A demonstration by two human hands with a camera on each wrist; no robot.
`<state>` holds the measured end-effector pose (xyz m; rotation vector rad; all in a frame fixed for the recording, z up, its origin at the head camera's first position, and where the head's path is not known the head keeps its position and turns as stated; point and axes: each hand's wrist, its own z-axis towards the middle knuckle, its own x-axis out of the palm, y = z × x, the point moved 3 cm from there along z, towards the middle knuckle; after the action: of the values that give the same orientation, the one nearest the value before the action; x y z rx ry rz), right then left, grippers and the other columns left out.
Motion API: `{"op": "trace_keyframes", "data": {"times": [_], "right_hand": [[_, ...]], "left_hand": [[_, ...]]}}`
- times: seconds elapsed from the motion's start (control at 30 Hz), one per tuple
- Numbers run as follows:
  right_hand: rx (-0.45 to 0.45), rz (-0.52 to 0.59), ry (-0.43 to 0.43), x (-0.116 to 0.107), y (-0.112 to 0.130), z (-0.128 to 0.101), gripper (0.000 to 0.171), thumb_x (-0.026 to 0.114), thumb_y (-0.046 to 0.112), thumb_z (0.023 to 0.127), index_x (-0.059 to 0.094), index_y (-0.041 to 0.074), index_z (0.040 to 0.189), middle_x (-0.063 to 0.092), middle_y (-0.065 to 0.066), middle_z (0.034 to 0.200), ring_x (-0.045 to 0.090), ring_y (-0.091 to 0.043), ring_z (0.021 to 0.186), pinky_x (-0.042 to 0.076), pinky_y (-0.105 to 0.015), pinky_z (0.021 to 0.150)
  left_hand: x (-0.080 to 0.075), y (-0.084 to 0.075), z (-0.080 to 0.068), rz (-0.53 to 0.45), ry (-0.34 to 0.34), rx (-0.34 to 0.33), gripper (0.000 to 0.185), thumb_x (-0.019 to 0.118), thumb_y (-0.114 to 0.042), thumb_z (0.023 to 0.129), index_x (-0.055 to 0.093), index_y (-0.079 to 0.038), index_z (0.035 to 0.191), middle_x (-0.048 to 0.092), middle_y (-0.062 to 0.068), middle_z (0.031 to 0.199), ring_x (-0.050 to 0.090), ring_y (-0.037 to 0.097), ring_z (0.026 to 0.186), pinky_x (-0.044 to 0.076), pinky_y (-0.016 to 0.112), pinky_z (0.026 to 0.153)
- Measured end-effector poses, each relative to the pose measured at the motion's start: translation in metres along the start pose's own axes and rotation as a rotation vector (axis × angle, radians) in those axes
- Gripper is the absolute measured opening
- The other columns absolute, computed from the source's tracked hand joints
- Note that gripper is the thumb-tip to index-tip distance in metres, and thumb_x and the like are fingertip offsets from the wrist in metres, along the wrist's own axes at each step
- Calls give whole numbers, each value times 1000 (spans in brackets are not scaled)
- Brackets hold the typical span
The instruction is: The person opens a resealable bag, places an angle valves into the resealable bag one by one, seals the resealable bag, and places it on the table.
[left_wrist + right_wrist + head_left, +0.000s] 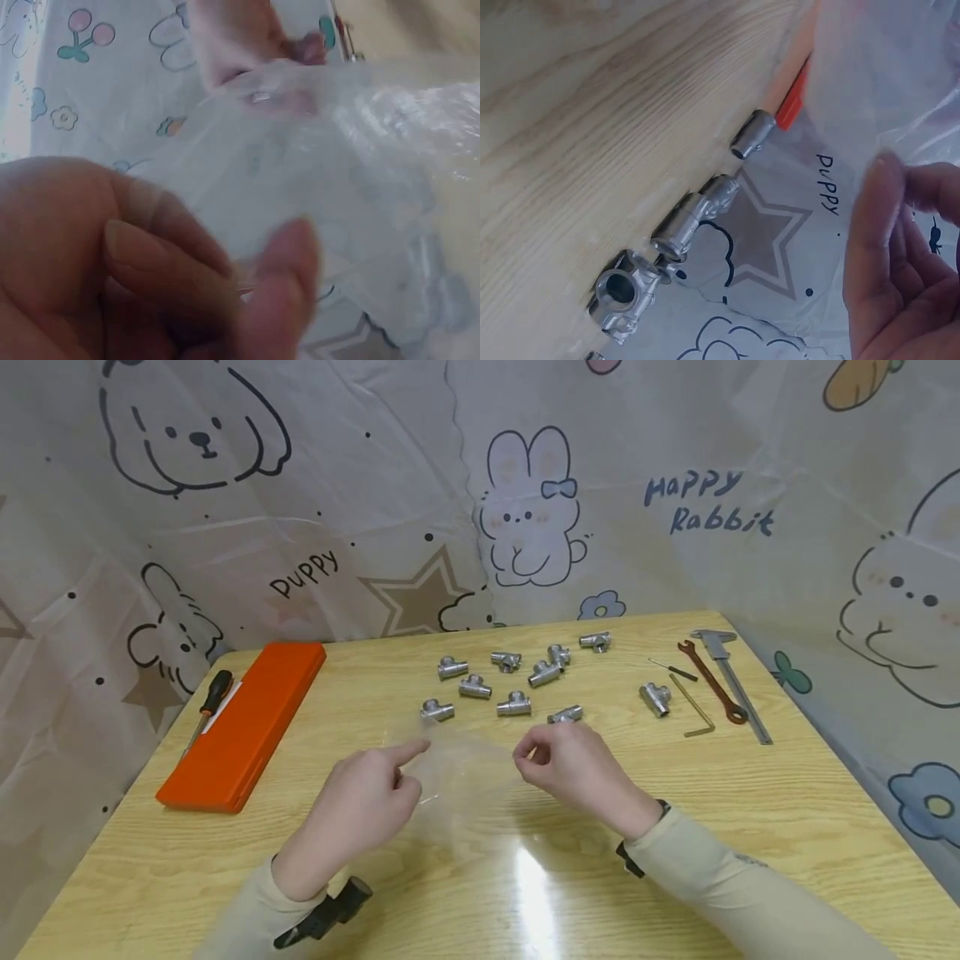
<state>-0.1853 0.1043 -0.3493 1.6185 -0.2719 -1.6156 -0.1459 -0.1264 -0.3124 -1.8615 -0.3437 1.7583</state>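
A clear, thin plastic bag [465, 772] hangs between my two hands above the table, its outline faint. My right hand [573, 768] pinches its right edge between thumb and index finger. My left hand [367, 802] is at the bag's left side, index finger stretched out along it and thumb held apart. In the left wrist view the left fingers [292, 259] overlap the bag [300, 165]; contact there is hard to make out. Several metal tee pipe fittings [514, 703] lie beyond the bag, one fitting [566, 714] partly behind my right hand.
On the left lies an orange case [247, 727] with a screwdriver [213, 702] beside it. At right are another tee fitting [656, 699], a hex key [693, 706], a small screwdriver [678, 671], a wrench [712, 681] and a caliper [738, 689]. A printed cloth [405, 485] hangs behind.
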Motion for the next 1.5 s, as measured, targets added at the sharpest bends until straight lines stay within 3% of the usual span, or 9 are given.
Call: {"op": "trace_keyframes", "data": {"times": [0.13,0.3,0.4,0.63,0.83,1.07,1.2,1.33,1.5], "right_hand": [[-10,29,30,4,1,2,9,70,5,88,74,7,96,69,3,78,58,-4,60,48,-24,48],[-18,124,70,11,8,4,18,67,1,90,74,4,106,72,-2,83,61,-7,57,47,-25,44],[-20,121,62,12,11,6,13,68,3,90,74,5,102,71,0,78,60,-7,56,47,-25,44],[-4,100,29,16,15,12,4,75,14,88,72,12,85,66,8,70,60,-6,56,51,-25,49],[-46,48,18,21,17,16,4,74,8,87,72,11,89,65,7,70,58,-4,56,50,-23,50],[-72,98,57,16,8,9,18,68,0,90,77,7,105,71,1,78,60,-11,54,45,-23,43],[-7,225,117,14,0,9,20,67,2,93,76,8,109,72,-3,85,66,-16,62,52,-25,50],[134,406,159,13,-8,9,21,65,1,94,75,8,111,71,-12,102,70,-19,74,60,-38,69],[202,495,169,11,-12,9,20,64,-1,94,75,4,111,67,-18,109,70,-21,77,59,-44,76]], "left_hand": [[0,1,2,46,9,6,49,50,-3,84,66,-8,131,28,-11,45,24,8,38,18,21,38],[8,1,6,53,-6,35,47,55,-6,86,63,-5,132,42,-7,51,37,9,40,29,25,38],[9,2,7,49,-25,64,49,56,-5,88,60,-6,137,45,-6,52,38,9,40,31,25,37],[11,2,10,6,-62,126,50,51,-1,90,56,-5,140,33,-10,46,29,6,36,24,21,37],[8,4,10,-41,-33,91,51,50,0,88,62,-11,136,27,-12,44,26,6,36,22,20,37],[-4,15,7,-83,-12,-10,43,50,1,89,73,-17,120,39,-4,46,28,11,38,24,23,37],[-7,18,5,-112,11,-21,40,49,0,90,76,-16,115,39,-5,46,28,11,39,23,23,37],[-7,21,5,-122,9,-8,35,51,-3,90,77,-15,110,41,-4,49,30,11,40,24,23,39],[-7,24,9,-117,-39,117,23,59,-8,92,79,-13,102,60,-3,75,49,12,59,42,27,52]]}}
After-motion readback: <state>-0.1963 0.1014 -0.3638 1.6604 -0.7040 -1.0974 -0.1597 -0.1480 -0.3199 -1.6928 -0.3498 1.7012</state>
